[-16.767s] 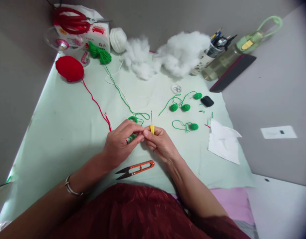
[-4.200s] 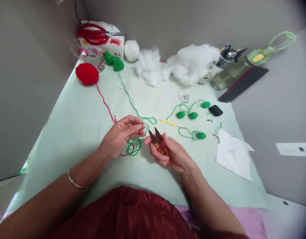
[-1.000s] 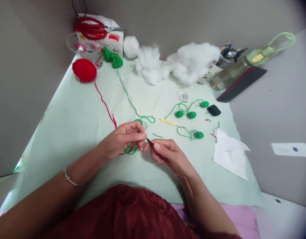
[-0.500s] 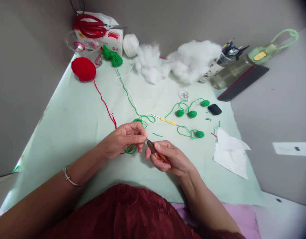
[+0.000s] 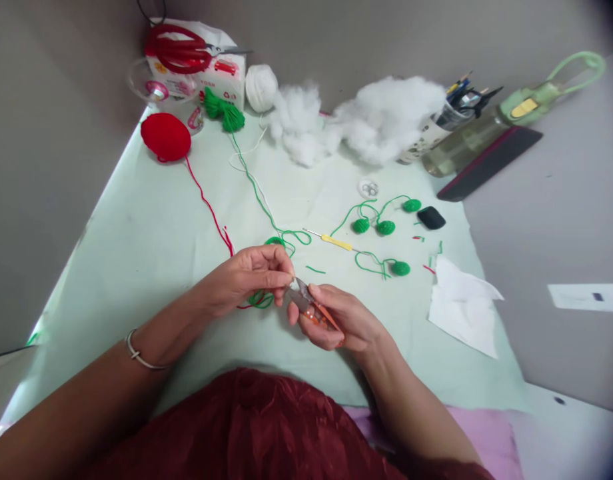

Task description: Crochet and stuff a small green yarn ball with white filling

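Note:
My right hand (image 5: 334,317) grips a pair of orange-handled thread snips (image 5: 306,300), blades apart and pointing at my left fingertips. My left hand (image 5: 261,273) is closed in a pinch just left of the blades. Something tiny and pale shows at its fingertips, too small to name. Beneath and behind the left hand lies a loose tangle of green yarn (image 5: 260,299), with a bit of red strand by it. A yellow-handled crochet hook (image 5: 336,242) lies on the cloth beyond my hands.
Several green crocheted balls (image 5: 385,228) with yarn tails lie right of centre, near a black rounded object (image 5: 431,217) and white paper (image 5: 461,307). Red yarn (image 5: 165,137), white stuffing (image 5: 386,120), a pen cup (image 5: 426,140) and a green-lidded bottle (image 5: 466,147) line the back.
The snips' blades have opened from closed together to spread apart, and the right fingers have loosened a little around the handles. My left hand keeps its pinch in nearly the same place.

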Action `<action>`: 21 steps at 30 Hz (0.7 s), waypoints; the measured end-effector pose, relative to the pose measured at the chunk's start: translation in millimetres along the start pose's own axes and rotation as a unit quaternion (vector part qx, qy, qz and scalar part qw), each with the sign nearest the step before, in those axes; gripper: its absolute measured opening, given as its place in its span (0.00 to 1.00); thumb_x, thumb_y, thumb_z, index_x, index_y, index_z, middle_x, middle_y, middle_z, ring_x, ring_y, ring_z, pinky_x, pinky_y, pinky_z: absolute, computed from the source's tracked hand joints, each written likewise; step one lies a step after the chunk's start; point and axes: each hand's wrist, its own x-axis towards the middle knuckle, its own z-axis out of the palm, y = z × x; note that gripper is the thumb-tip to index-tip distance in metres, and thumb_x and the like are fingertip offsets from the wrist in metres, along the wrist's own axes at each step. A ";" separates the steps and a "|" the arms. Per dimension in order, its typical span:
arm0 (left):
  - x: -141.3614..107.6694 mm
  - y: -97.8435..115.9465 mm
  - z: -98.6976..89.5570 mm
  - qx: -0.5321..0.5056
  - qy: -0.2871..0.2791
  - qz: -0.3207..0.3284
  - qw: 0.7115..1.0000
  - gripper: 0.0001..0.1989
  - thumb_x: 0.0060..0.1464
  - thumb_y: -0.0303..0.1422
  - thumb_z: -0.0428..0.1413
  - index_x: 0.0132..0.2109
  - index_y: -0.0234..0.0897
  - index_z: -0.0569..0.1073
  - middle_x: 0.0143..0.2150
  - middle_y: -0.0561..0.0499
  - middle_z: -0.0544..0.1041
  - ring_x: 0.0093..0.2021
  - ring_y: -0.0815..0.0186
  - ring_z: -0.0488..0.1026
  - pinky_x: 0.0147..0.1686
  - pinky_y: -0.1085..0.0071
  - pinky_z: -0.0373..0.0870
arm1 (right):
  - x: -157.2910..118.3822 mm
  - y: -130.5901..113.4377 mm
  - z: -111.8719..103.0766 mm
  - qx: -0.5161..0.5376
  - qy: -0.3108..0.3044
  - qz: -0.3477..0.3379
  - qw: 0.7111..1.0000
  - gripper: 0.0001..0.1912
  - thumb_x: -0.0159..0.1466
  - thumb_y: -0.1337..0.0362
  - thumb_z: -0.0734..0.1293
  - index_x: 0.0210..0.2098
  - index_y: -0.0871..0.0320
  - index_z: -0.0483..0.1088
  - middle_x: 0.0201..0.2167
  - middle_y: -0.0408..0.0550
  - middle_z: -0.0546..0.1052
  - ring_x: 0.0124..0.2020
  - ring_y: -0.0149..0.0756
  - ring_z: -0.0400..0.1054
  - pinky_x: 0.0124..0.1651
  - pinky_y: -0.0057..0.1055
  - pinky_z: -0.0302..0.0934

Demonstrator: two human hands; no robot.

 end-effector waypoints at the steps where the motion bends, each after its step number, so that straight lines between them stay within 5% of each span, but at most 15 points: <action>1: 0.4 -0.5 -0.1 -0.003 0.012 0.002 1.000 0.13 0.52 0.37 0.71 0.34 0.34 0.77 0.26 0.54 0.75 0.24 0.72 0.72 0.25 0.76 0.68 | -0.6 -1.6 0.3 -0.007 0.015 -0.006 1.000 0.27 0.70 0.44 0.63 0.41 0.64 0.76 0.13 0.34 0.63 0.11 0.22 0.43 0.14 0.21 0.42; 21: -0.4 -8.7 6.4 0.046 0.161 0.092 0.982 0.08 0.56 0.33 0.68 0.38 0.37 0.77 0.32 0.55 0.77 0.31 0.70 0.77 0.35 0.74 0.74 | 0.6 -3.4 4.2 -0.006 0.070 -0.088 0.994 0.20 0.68 0.47 0.68 0.41 0.61 0.74 0.17 0.32 0.61 0.13 0.20 0.42 0.16 0.19 0.42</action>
